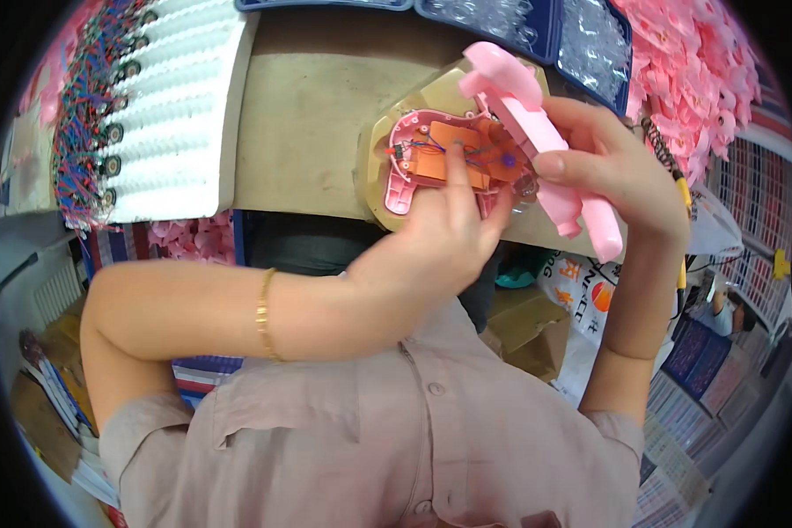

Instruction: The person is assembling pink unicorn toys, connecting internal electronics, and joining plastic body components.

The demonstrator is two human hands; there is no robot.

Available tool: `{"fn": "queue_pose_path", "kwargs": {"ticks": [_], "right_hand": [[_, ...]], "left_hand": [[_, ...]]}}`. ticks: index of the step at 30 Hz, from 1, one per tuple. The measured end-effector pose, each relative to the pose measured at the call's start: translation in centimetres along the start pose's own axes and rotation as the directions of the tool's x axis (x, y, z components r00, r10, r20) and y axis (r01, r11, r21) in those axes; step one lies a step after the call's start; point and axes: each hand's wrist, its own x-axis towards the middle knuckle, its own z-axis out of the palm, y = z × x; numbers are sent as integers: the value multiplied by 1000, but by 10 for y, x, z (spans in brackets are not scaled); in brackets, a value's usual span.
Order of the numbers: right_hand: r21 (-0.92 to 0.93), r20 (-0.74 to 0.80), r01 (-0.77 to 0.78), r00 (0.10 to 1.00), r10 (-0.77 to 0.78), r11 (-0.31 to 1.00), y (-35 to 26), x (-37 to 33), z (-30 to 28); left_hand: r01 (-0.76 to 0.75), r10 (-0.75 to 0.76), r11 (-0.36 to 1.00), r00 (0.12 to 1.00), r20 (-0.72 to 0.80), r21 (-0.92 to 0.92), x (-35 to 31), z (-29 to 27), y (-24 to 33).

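A pink plastic half-shell (399, 195) lies open side up on a tan, angular holder (374, 180). Inside it sit an orange inner housing (427, 165) and thin coloured wires. My left hand (444, 233) reaches over from the near side with its index finger stretched onto the orange housing among the wires; the fingers are apart and grip nothing I can see. Just right of it, my right hand (620, 167) grips another pink shell half (534, 132), tilted and raised beside the open one. The right end of the orange housing is partly hidden by that shell and my fingers.
On the left stands a ridged white foam tray (189, 114) with small round parts and bundled wires (84, 123) along its edge. Blue bins (550, 53) of clear plastic pieces line the back. Pink parts (695, 79) are heaped at right. Below the table sits a cardboard box (537, 330).
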Motion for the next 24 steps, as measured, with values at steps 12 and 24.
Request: {"fn": "queue_pose_path", "kwargs": {"ticks": [12, 24], "right_hand": [[-833, 178, 386, 865, -469, 396, -1, 25, 19], [-877, 111, 300, 887, -449, 376, 9, 24, 26]], "left_hand": [[89, -106, 940, 994, -35, -329, -27, 23, -7], [325, -505, 688, 856, -106, -649, -53, 41, -37]]}}
